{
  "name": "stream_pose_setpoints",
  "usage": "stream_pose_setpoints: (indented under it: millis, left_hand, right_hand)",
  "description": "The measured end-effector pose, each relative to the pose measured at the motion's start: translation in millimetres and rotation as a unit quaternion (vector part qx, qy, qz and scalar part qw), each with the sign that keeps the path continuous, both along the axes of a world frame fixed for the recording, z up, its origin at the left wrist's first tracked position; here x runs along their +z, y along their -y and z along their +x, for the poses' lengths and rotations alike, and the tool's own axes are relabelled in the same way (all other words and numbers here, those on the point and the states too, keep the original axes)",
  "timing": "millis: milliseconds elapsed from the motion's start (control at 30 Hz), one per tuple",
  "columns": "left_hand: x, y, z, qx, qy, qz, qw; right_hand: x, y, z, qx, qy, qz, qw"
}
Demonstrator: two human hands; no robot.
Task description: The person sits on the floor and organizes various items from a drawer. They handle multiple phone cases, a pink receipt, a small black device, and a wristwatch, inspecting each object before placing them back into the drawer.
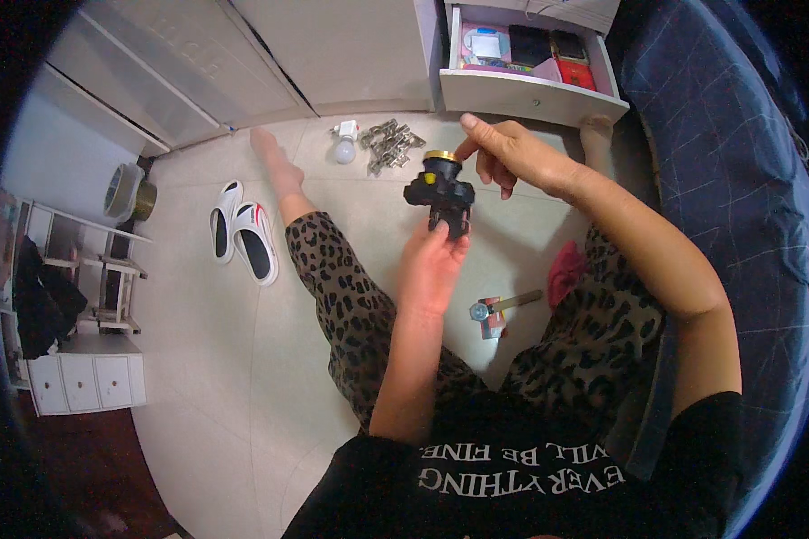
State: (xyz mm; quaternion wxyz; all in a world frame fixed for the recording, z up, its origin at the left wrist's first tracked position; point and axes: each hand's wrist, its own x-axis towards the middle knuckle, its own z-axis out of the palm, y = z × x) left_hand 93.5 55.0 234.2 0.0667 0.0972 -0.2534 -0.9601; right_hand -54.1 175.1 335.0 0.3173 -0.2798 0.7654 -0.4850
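My left hand [438, 259] grips the lower end of a black headlamp [441, 192], which has a gold-coloured ring around its round head and a yellow spot on its side. That ring faces away from me, toward the cabinets. Just right of the ring, my right hand [505, 155] is raised with its fingers apart and holds nothing; whether a fingertip touches the ring I cannot tell. On the floor beyond lie a white light bulb [344, 151], a white plug-in device [346, 129] and a pile of metal clips [391, 145].
Between my legs, a wristwatch [480, 310] rests on a small red box [493, 327], near a pink cloth [566, 273]. White slippers [256, 242] lie to the left. An open drawer [536, 98] holds assorted items. A blue-covered bed [735, 202] borders the right side.
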Motion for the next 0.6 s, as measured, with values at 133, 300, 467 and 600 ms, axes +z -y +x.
stream_pose_setpoints:
  millis: [133,300,467,600]
  left_hand:
    - [2.0,3.0,0.4,-0.004,-0.008,0.079,0.997]
    - [4.0,3.5,0.4,0.027,-0.027,0.029,0.999]
    - [9.3,1.1,0.7,0.053,-0.031,-0.026,0.998]
    - [15.7,-0.8,0.8,0.062,-0.028,-0.032,0.997]
  right_hand:
    - [-2.7,-6.7,-6.0,-0.007,0.014,-0.008,1.0]
    - [-1.8,-5.3,-2.6,0.023,0.033,0.009,0.999]
    - [-8.2,-2.7,1.1,0.072,0.049,0.0,0.996]
    - [-7.3,-2.4,1.9,0.083,0.034,0.005,0.996]
